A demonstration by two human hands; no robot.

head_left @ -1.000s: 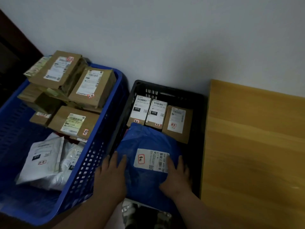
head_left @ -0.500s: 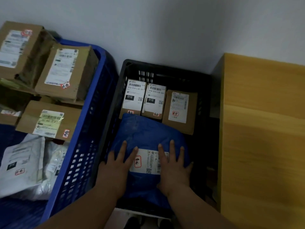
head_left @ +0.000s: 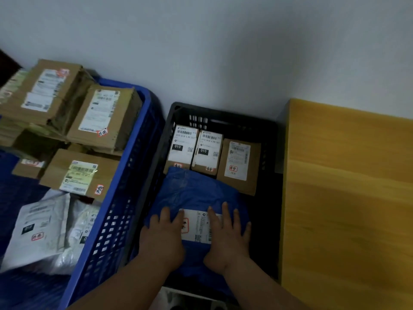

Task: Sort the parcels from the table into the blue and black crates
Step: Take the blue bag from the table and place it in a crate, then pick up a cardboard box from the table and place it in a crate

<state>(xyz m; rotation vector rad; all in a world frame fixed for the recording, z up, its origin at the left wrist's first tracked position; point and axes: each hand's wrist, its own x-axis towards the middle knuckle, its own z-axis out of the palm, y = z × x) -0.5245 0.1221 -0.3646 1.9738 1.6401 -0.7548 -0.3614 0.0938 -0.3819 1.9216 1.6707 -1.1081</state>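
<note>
Two crates: blue crate (head_left: 134, 175) left, black crate (head_left: 223, 113) beside the bench (head_left: 346, 198). My left hand (head_left: 164, 240) and right hand (head_left: 228, 238), fingers spread, press the blue bag (head_left: 196, 193) against the crate's near wall; I'd flatten it evenly.

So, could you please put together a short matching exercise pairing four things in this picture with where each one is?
Things:
1. blue bag parcel
2. white bag parcel
3. cardboard box with 010 label
4. wooden table

Places:
A. in the blue crate, near end
B. right of the black crate
C. under both hands, left hand and right hand
D. at the black crate's far end

Pairs: 1-C, 2-A, 3-D, 4-B
</note>
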